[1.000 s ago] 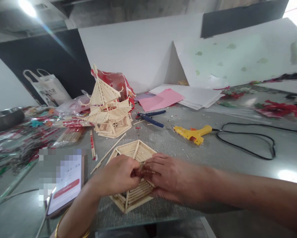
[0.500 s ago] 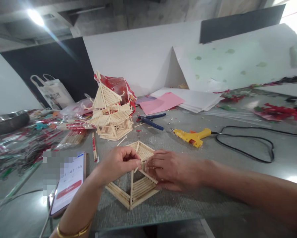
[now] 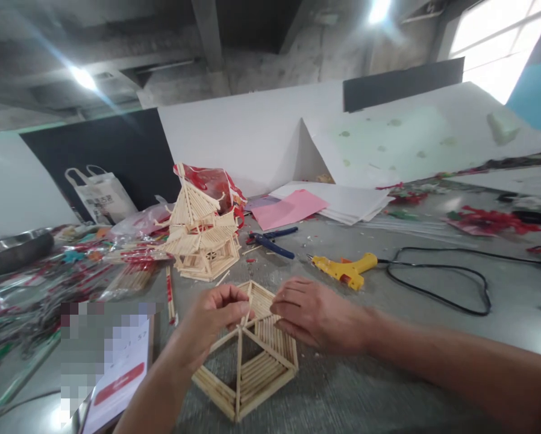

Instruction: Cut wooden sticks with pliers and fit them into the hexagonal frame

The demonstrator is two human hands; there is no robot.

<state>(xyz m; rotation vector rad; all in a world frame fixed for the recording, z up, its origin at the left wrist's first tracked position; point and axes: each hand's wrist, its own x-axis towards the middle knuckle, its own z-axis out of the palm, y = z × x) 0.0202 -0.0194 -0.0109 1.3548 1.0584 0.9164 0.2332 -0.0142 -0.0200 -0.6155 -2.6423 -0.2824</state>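
A low pyramid roof made of thin wooden sticks [image 3: 252, 367] rests on the grey table [image 3: 388, 361] in front of me. My left hand [image 3: 211, 319] pinches its peak between thumb and fingers. From the right, my right hand [image 3: 315, 313] lies on the upper right face, fingers curled against the sticks near the peak. Behind the roof stands a finished stick pagoda [image 3: 200, 232].
A phone [image 3: 117, 380] lies at the lower left. Behind are a yellow glue gun [image 3: 345, 268] with a black cord [image 3: 437, 283], blue pliers [image 3: 270, 241], loose stick bundles [image 3: 130, 274], pink paper [image 3: 288, 208], white boards and a tote bag [image 3: 101, 196].
The view has tilted upward. My left hand shifted from the roof's middle to pinching its peak, and the right hand moved up the right face; the near faces are now uncovered.
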